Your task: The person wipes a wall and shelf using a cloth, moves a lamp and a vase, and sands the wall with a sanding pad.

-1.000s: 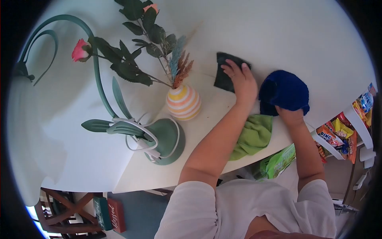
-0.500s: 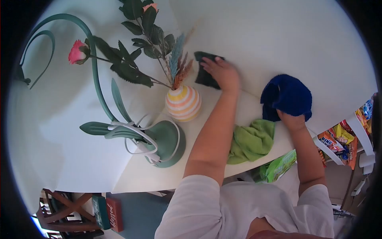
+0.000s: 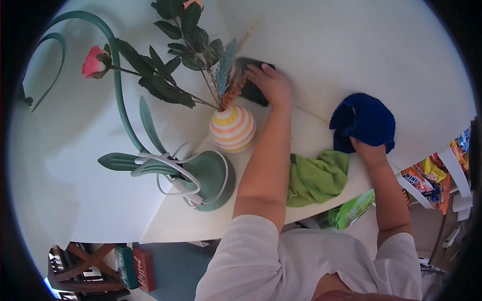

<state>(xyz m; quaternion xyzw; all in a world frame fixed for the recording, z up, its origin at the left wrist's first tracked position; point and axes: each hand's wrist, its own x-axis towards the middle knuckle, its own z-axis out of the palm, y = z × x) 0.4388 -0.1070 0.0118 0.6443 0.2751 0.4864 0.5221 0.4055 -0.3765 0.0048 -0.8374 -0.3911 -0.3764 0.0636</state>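
Observation:
My left hand [image 3: 271,84] lies with fingers stretched over a dark cloth [image 3: 254,94], pressing it to the white surface just right of the dried stems. A blue cloth [image 3: 369,115] is bunched over my right hand [image 3: 369,149], which grips its lower edge; those fingers are hidden in the folds. Between my forearms a crumpled green cloth [image 3: 319,178] rests at the table's front edge. The striped round vase [image 3: 232,129] stands left of my left forearm, holding a pink rose [image 3: 95,62], dark leaves and dried stems.
A green lamp [image 3: 213,175] with white cable looped round its base stands on the white table [image 3: 168,220]. A green packet [image 3: 354,209] is below the front edge. Snack bags [image 3: 427,175] fill racks at right. Dark and red boxes [image 3: 144,271] sit lower left.
My left hand has slid left and slightly up with the dark cloth, which is now partly behind the dried stems. My right hand and the blue cloth have hardly moved.

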